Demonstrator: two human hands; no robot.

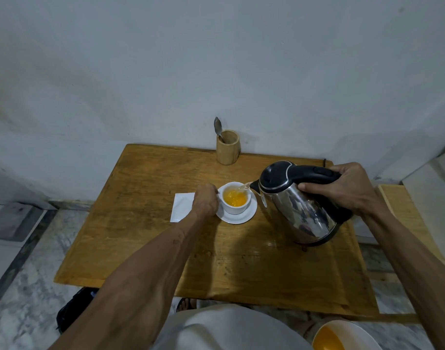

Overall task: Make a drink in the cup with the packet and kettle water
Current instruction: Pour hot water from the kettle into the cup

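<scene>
Wooden table (145, 248) against a pale wall carries the whole job. At its middle, the white cup (235, 198) stands on a saucer (238, 218), already part-filled with orange liquid. Touching the cup's left side, the left hand (205, 202) is closed at what looks like its handle, steadying it. Just beyond that hand, left of the cup, lies the white packet (182, 207), flat on the wood. Right of the cup, the kettle (299, 205) is tipped, spout at the cup's rim and long axis running back rightward to the right hand (342, 190), which grips the black handle. Water is streaming in; easing the tilt back looks like the coming call. Behind the cup stands a wooden holder (227, 147) with a spoon (218, 127).
</scene>
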